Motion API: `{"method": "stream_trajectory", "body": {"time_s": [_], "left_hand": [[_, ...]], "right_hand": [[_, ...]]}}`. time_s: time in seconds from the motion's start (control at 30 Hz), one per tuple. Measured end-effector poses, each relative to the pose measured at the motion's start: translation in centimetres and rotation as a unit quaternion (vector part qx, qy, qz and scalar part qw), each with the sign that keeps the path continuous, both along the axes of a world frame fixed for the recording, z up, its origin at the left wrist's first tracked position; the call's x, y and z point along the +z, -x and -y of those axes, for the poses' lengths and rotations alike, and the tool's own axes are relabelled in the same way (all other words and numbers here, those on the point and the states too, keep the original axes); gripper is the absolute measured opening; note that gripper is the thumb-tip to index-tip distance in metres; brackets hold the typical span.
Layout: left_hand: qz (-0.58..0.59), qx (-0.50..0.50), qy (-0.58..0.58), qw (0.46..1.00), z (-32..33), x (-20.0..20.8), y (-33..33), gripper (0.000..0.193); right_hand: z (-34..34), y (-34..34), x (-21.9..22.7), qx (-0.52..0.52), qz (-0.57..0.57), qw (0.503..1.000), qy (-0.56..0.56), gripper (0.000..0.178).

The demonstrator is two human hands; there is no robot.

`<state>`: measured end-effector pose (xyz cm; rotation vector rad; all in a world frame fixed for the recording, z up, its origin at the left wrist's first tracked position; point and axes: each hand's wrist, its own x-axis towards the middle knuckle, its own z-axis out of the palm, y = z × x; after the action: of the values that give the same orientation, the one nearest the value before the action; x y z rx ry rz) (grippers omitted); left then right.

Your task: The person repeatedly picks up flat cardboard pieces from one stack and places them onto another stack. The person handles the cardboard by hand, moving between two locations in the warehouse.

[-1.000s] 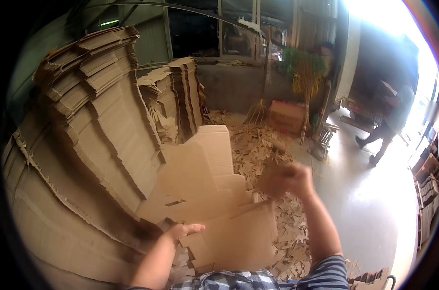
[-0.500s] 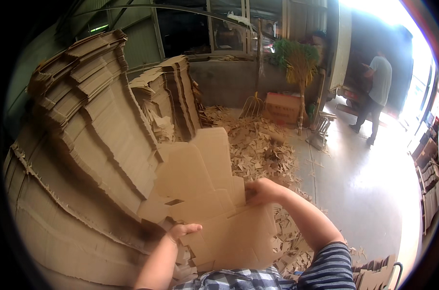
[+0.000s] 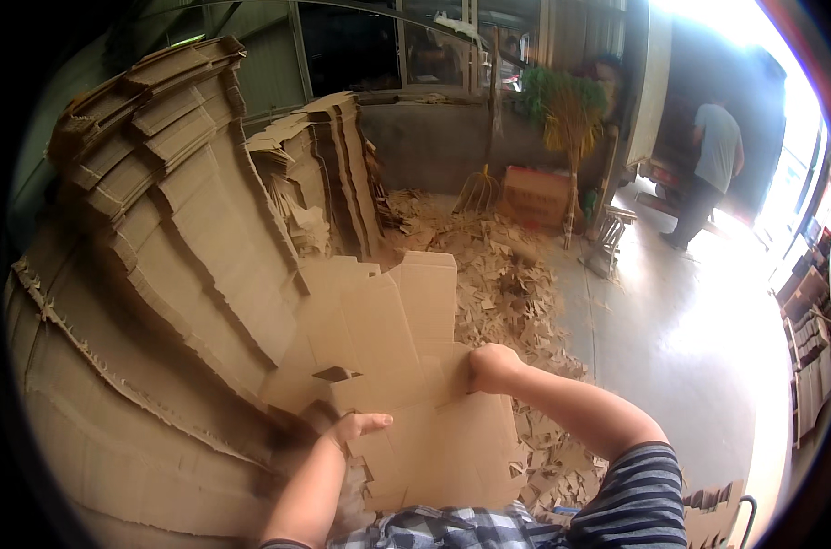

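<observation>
A flat die-cut cardboard sheet (image 3: 434, 448) with flaps lies in front of my body, its upper panels reaching away from me. My left hand (image 3: 360, 425) grips the sheet's left edge, thumb on top and the other fingers hidden beneath. At the right edge my right hand (image 3: 494, 369) is closed on the cardboard, its fingers curled round a flap. A small notch-shaped opening (image 3: 337, 374) shows in the cardboard left of centre. More flat cardboard (image 3: 310, 320) lies under and beyond the sheet; where one piece ends and another begins is hard to tell.
Tall leaning stacks of cardboard (image 3: 187, 192) rise on the left, with a smaller stack (image 3: 328, 174) behind. Cardboard scraps (image 3: 498, 284) cover the floor ahead. Beyond are a red-brown box (image 3: 536, 197), a broom (image 3: 571, 119), a small stool (image 3: 607, 242) and a person (image 3: 713, 165) beside a truck.
The cardboard in my hands has shifted and its far flaps sit differently. My right hand has moved slightly right and down, its fingers more curled. The person at the back has turned and leaned.
</observation>
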<state>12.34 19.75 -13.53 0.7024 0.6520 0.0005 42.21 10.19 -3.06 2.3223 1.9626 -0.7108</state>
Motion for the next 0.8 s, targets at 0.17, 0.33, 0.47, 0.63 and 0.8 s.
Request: {"method": "stream_trajectory", "body": {"time_s": [0.17,0.33,0.47,0.63,0.8], "left_hand": [[0.014,0.055,-0.046,0.997,1.1,2.1,0.2,0.044],[-0.044,0.021,-0.067,0.997,0.4,1.2,-0.3,0.038],[-0.054,0.024,-0.068,0.996,0.9,2.2,-0.9,0.033],[-0.018,0.091,-0.049,0.994,-0.7,-2.5,1.2,0.039],[-0.036,0.092,-0.099,0.990,0.5,-2.1,1.1,0.039]], "right_hand": [[1.2,2.0,-1.6,-0.061,0.058,0.992,-0.094,0.019],[2.8,-2.6,-2.9,-0.126,-0.199,0.967,-0.096,0.042],[4.0,-0.1,-3.4,-0.171,-0.045,0.979,-0.105,0.032],[7.3,3.3,-3.2,-0.018,0.150,0.940,-0.305,0.017],[8.2,1.3,-2.6,0.053,0.087,0.940,-0.326,0.023]]}}
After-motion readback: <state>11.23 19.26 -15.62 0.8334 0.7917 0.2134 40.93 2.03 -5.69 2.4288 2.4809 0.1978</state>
